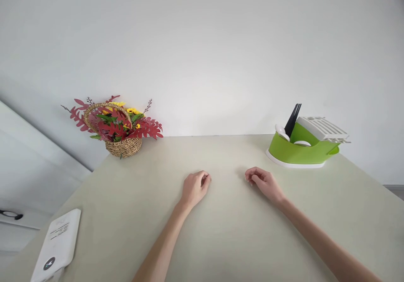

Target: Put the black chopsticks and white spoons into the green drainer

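My left hand [195,187] rests on the pale table [227,240] near its middle, fingers curled in loosely with nothing visible in them. My right hand [263,182] lies a short way to the right, also curled, knuckles up, holding nothing that I can see. A bare strip of tabletop separates the two hands. Both forearms reach in from the near edge.
A wicker basket [123,146] of red leaves and yellow flowers stands at the far left corner. A green cutlery drainer [299,151] with black and white utensils and a white rack sits far right. A white flat device [58,244] lies at the near left edge. A white wall stands behind.
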Motion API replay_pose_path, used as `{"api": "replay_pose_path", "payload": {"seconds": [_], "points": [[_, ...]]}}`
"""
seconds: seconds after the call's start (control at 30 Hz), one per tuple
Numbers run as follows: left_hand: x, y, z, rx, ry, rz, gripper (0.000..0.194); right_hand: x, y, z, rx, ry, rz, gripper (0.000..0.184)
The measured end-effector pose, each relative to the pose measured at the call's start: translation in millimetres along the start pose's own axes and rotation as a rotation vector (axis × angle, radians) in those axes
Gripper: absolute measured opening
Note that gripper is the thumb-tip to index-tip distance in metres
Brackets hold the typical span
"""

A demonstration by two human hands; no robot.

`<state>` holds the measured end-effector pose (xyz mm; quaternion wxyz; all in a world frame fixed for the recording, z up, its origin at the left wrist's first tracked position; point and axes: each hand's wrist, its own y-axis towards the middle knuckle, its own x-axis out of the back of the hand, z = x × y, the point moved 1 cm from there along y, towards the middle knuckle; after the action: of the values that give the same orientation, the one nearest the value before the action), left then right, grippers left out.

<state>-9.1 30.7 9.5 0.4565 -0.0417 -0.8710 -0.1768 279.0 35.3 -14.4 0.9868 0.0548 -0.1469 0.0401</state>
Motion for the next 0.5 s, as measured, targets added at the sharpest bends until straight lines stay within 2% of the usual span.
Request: {"api": "replay_pose_path", "payload": {"seconds": [0.2, 0.5], "points": [[0.4, 0.3, -0.6, 0.002, 0.003, -0.003, 0.025, -2.5, -4.9, -3.2, -0.03, -0.014, 0.006, 0.016], [0.9, 0.9, 0.1, 0.0, 0.028, -0.01, 0.026, -4.6, -7.9, 2.0, -0.028, -0.074, 0.006, 0.019]]}}
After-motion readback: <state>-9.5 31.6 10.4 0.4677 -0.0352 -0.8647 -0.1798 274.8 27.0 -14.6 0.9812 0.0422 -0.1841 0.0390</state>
